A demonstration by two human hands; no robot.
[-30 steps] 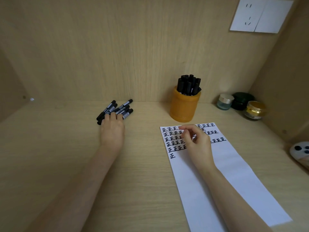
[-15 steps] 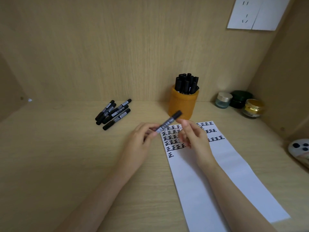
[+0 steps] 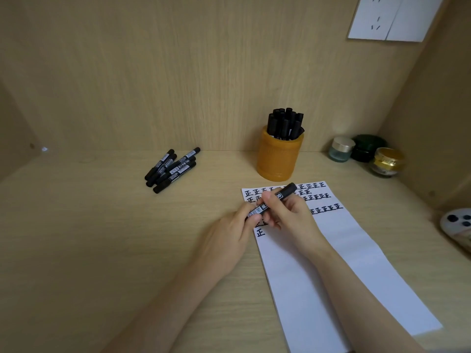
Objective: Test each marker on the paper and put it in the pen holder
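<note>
Marker (image 3: 286, 192) gripped by left hand (image 3: 229, 240) and right hand (image 3: 294, 219) above paper (image 3: 344, 250), its near end hidden in the grip

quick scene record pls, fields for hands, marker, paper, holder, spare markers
left hand: pinches lower end of held marker
right hand: grips held marker's middle
held marker: tilted, above the paper's written end
paper: rows of black characters at far end, rest blank
pen holder: orange, upright, holds black markers
loose markers: pile on desk, left of pen holder
</note>
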